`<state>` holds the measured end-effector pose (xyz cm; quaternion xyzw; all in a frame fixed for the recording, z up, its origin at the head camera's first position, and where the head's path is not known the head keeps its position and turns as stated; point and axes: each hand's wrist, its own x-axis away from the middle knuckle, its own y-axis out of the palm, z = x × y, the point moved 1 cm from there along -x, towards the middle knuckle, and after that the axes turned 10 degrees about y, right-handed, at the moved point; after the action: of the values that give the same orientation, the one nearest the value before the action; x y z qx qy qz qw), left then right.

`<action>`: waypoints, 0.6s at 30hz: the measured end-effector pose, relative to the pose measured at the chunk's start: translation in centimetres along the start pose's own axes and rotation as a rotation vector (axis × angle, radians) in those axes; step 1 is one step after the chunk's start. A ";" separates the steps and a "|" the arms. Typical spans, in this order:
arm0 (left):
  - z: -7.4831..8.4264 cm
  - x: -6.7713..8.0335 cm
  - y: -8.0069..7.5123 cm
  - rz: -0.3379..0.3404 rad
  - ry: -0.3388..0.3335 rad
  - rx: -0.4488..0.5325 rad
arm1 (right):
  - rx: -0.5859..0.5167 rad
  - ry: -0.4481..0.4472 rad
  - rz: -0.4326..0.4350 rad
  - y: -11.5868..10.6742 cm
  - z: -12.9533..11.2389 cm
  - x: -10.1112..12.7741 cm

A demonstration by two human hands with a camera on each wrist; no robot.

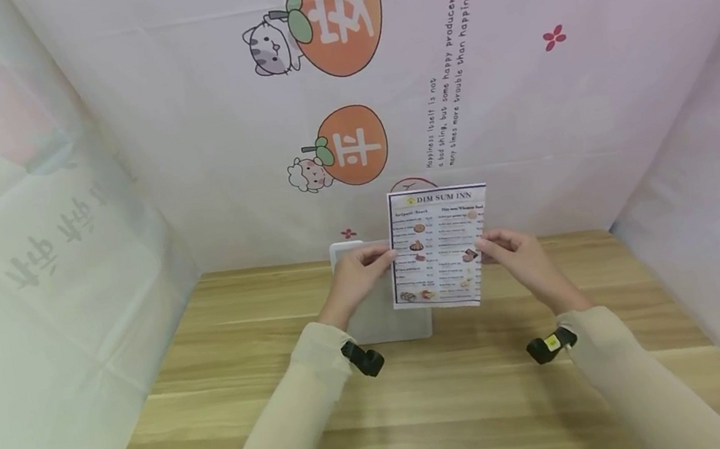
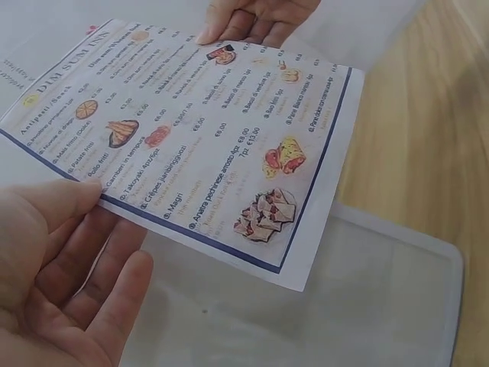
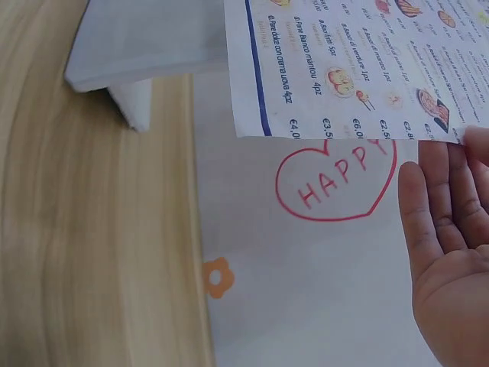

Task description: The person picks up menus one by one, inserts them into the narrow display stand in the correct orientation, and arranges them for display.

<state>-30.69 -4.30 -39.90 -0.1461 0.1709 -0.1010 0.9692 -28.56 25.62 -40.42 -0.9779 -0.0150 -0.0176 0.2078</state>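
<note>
I hold the menu (image 1: 440, 247) upright above the worktop (image 1: 428, 400), print toward me, so it reads flat. Left hand (image 1: 355, 275) pinches the left edge, thumb in front, fingers behind; right hand (image 1: 518, 251) pinches the right edge likewise. Two-sided grip keeps the sheet taut, no sag. A white stand (image 1: 380, 314) sits just behind/below the menu, w/ the printed backdrop (image 1: 525, 114) beyond.

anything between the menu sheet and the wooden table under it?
Yes: a clear, frosted plastic stand sits on the wooden table directly beneath the printed paper menu sheet, clearest in the left wrist view. Both hands pinch the sheet's edges.
</note>
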 end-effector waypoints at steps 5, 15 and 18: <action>1.0 -0.7 -1.1 0.008 0.009 -0.029 | -0.028 -0.016 -0.006 0.2 -1.6 -0.5; 3.2 -1.7 -2.9 0.035 -0.011 -0.007 | -0.041 -0.093 0.028 0.3 -4.6 -1.1; 3.4 -1.9 -3.5 0.032 -0.004 -0.022 | -0.033 -0.096 0.032 0.3 -5.4 -1.4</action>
<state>-31.74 -6.25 -35.10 -0.1541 0.1724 -0.0834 0.9693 -30.10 23.10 -35.72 -0.9810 -0.0090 0.0322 0.1912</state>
